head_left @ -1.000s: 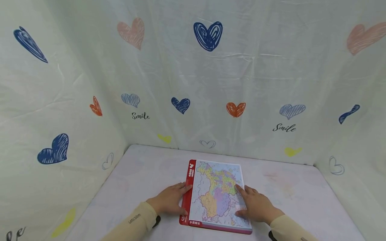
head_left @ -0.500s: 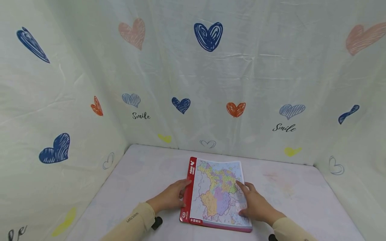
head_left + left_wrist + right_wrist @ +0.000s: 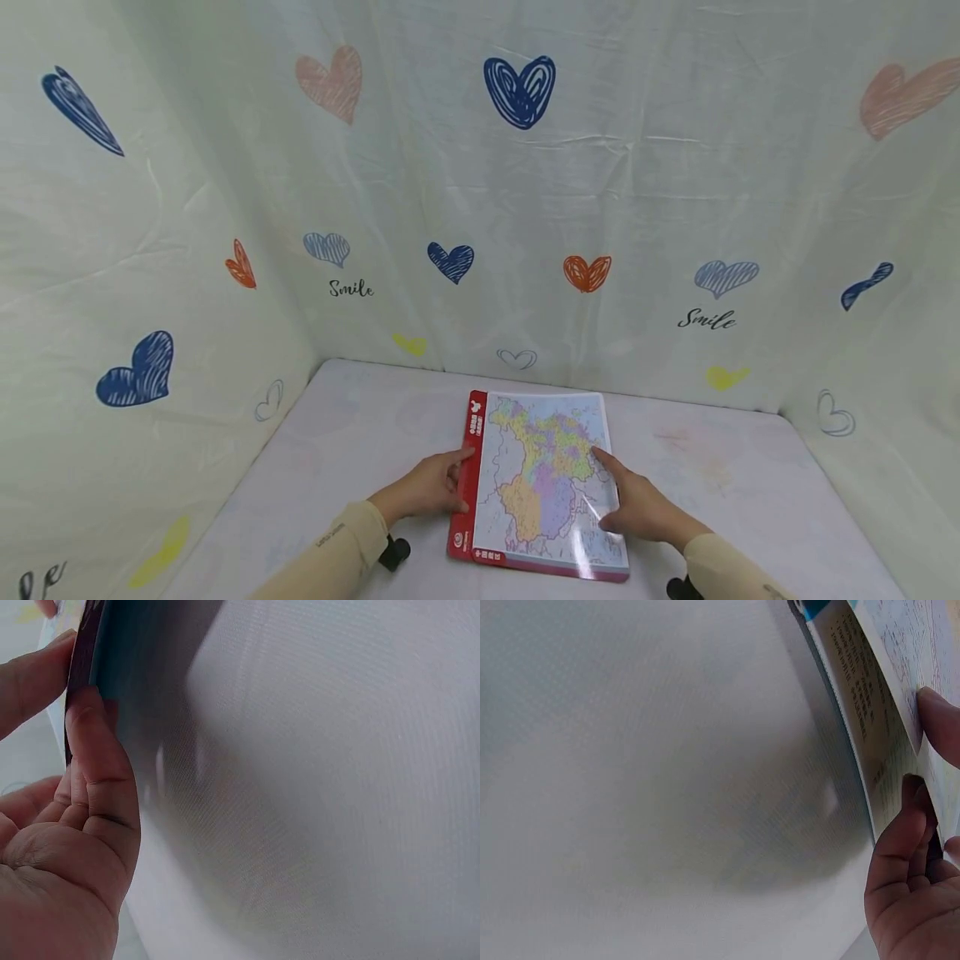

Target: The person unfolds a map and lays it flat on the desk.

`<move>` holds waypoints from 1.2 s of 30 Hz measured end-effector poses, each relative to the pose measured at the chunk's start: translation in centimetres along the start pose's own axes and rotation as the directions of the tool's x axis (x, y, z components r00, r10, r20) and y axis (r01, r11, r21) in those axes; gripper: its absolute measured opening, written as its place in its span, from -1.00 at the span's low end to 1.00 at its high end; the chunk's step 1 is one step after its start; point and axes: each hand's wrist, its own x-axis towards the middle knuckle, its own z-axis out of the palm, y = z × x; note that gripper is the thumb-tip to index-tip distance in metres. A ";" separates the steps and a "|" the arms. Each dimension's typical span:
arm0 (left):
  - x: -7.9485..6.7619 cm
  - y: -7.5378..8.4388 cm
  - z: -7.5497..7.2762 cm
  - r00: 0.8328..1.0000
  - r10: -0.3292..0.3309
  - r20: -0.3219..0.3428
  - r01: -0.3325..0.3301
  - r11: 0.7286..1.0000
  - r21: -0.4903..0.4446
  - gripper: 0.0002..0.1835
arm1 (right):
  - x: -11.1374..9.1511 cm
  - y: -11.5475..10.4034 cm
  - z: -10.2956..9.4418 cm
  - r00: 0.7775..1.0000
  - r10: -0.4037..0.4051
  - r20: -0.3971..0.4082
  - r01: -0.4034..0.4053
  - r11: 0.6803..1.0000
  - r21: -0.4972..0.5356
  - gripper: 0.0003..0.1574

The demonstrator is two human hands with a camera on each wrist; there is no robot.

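Probably a curtained booth: heart-printed sheeting [image 3: 480, 192] bounds the pale tabletop [image 3: 750, 475] from nine to three o'clock.

Left fingers [image 3: 103, 750] pinch thin dark-edged panel [image 3: 85, 656] near pale textured surface [image 3: 337, 787].

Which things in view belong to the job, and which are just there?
Part of the job:
- map, with a red strip down one side
- left hand, pinching the red side
- right hand, pinching the opposite side, thumb on top

Just there:
- table, below the map
- cloth printed with hearts, hanging around the table
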 end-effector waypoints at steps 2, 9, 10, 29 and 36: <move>0.0 0.0 0.0 1.000 -0.010 0.007 0.010 1.000 -0.008 -0.06 | 0.1 0.0 0.0 1.000 -0.002 0.006 0.002 1.000 0.004 0.38; 0.0 0.0 -0.1 1.000 0.001 0.024 -0.001 1.000 -0.004 -0.05 | 0.2 -0.2 -0.2 1.000 0.025 0.018 -0.026 1.000 0.009 0.39; 0.0 0.0 -0.1 1.000 0.006 0.024 -0.006 1.000 0.000 -0.05 | 0.2 -0.1 -0.2 0.999 0.026 0.020 -0.026 1.000 0.008 0.39; 0.1 0.0 -0.5 0.999 0.041 0.023 -0.041 0.999 0.031 -0.05 | 0.0 0.6 -1.4 1.000 -0.002 0.024 0.001 1.000 0.015 0.40; 0.1 0.0 -0.8 0.999 0.047 0.027 -0.048 0.998 0.045 -0.05 | 0.0 0.8 -2.3 0.999 0.003 0.036 -0.002 1.000 -0.017 0.39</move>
